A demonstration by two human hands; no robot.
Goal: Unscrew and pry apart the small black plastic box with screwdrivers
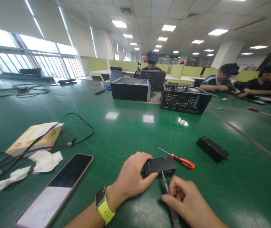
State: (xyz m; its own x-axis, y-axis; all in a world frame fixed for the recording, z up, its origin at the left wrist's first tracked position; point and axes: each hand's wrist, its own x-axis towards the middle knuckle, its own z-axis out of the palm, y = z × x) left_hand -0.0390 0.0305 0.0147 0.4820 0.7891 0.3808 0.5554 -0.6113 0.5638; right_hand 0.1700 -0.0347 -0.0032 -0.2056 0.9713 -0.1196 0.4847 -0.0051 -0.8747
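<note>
My left hand (135, 172), with a watch (104, 204) on a yellow strap at the wrist, is closed around the left end of a small black rectangular box (162, 164) lying on the green table. Thumb in front, fingers behind, it grips the casing. My right hand (185, 196) is closed on a slim grey metal tool (165, 183) of a kind I cannot make out. Its narrow tip meets the box's front edge. Just beyond the box lies an orange and black screwdriver (182, 161). A similar black box (212, 149) rests farther right.
A phone (61, 186), crumpled tissues (46, 161), a tissue pack (35, 136) and black cables (83, 136) lie left. Two computer cases (130, 90) (185, 99) stand ahead. A red screwdriver (255, 110) lies far right. Several people sit around the table.
</note>
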